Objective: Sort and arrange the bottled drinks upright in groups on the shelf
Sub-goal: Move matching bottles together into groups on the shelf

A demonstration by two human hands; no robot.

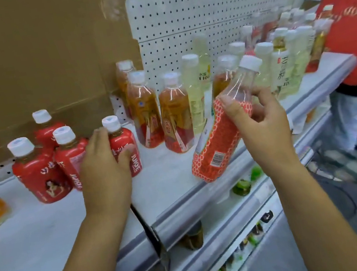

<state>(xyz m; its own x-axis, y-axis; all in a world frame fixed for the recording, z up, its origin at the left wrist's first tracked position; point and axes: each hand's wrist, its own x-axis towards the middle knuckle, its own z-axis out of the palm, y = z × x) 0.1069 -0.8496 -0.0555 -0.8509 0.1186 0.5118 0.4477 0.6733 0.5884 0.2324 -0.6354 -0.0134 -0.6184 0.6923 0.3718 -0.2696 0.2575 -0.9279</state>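
A: Room first. Where's the space on this shelf (pixel 173 167)?
B: Bare white board fills the lower left. There's also a bare strip mid-frame between the red bottles (pixel 37 175) on the left and the amber tea bottles (pixel 176 121) at centre. The front lip runs diagonally from bottom centre up to the right edge.
A: And behind?
B: A cardboard sheet (pixel 30 60) walls off the upper left, and white pegboard (pixel 199 9) backs the rest. A red box (pixel 354 23) crowds the upper right, past the shelf's end.
A: Hands?
B: The left hand (pixel 105 169) grips a red juice bottle (pixel 126 141), which stands upright just right of its three red mates. The fingers are pressed together down its left side, with the thumb curled onto the front label.
A: The other?
B: The right hand (pixel 262 121) holds an orange-patterned bottle (pixel 217 145) by its upper body, thumb on the label and fingers curled behind. It's tilted, cap toward the upper right and base low at the front lip. Whether it touches the board, I cannot tell.
A: Its looks?
B: A clear shoulder, a white screw cap and an orange label with a white scale pattern. There's a barcode near the base.
A: Farther along?
B: Pale yellow bottles (pixel 196 94), white-capped, stand upright behind it and run toward the upper right. Lower shelves (pixel 224 229) show beneath the lip.
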